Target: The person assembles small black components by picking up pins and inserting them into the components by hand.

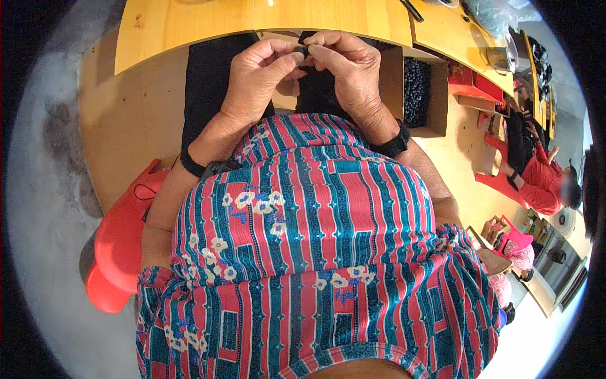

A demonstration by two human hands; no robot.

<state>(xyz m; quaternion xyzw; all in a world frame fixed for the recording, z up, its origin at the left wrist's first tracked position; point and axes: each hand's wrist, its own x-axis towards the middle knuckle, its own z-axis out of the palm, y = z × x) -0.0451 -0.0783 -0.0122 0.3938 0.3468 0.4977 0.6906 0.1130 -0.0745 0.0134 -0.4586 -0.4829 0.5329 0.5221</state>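
A small black piece [303, 50] sits between my two hands, just off the near edge of the yellow wooden table [208, 35] and above my lap. Thumb and index finger of my left hand [255, 79] pinch it from one side. From the other side my right hand [353, 69] grips it, thumb against bent fingers. The fingertips of both hands nearly meet and cover most of the piece, so its exact kind cannot be made out. Black bands circle both wrists.
Right of my knees stands an open cardboard box [426, 95] full of small dark parts. Beyond it is a red box [476, 85]. A metal cup [502, 60] stands on the table. A red chair [126, 240] is at left. Another person in red [536, 177] sits at right.
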